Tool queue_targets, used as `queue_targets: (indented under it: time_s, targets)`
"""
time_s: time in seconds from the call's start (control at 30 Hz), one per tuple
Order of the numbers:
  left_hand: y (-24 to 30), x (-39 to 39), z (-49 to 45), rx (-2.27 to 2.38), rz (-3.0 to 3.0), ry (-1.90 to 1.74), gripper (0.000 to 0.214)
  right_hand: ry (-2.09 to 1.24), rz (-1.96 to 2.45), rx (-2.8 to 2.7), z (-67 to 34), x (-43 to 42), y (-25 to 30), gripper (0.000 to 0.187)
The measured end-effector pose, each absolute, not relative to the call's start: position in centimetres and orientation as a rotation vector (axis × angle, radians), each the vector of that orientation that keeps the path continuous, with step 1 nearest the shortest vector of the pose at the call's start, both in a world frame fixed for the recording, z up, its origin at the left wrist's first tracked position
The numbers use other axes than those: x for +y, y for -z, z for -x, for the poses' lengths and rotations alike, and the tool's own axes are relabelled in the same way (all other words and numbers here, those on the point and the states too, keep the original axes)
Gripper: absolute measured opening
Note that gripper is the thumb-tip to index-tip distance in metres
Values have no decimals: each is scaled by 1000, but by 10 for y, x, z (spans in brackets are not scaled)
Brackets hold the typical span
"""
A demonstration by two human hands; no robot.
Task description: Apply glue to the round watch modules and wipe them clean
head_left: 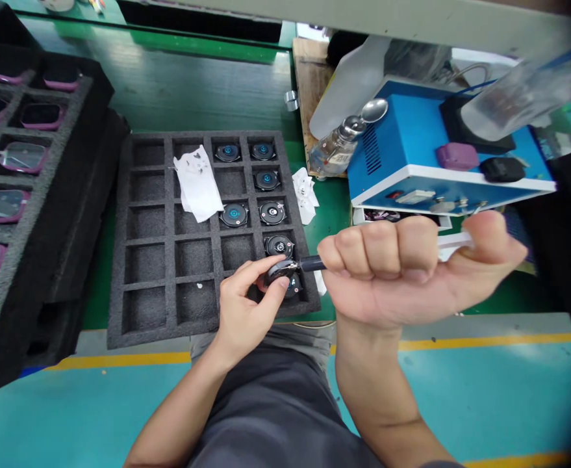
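Note:
My left hand pinches a round black smartwatch body between thumb and fingers, tilted over the near right corner of the foam tray. Wrapped in a fist, my right hand grips a slim pen-like tool. Its dark front part points left, and its thin tip meets the watch's edge; whether it presses in I cannot tell. A pale end shows by the thumb. Several round watches lie in the tray's right-hand compartments. One watch is partly hidden beneath my left hand.
White paper with dark specks covers part of the tray. Crumpled tissue lies beside it. A blue machine and a glass bottle stand at right. Stacked foam trays with purple-edged devices rise at left.

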State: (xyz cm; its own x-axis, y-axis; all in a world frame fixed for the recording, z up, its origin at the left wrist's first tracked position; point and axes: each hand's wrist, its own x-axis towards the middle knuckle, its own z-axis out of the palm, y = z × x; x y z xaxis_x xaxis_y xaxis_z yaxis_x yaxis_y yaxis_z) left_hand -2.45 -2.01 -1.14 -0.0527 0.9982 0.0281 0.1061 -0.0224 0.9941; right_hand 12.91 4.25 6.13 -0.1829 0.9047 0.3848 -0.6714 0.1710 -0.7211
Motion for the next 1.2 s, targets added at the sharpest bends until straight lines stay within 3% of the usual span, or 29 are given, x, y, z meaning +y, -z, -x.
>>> queue_targets:
  time_s: [1.2]
  targets:
    - [8,-18,23,1317,-1206,-1225,26,-1454,305,-925,-130,42,-60,63]
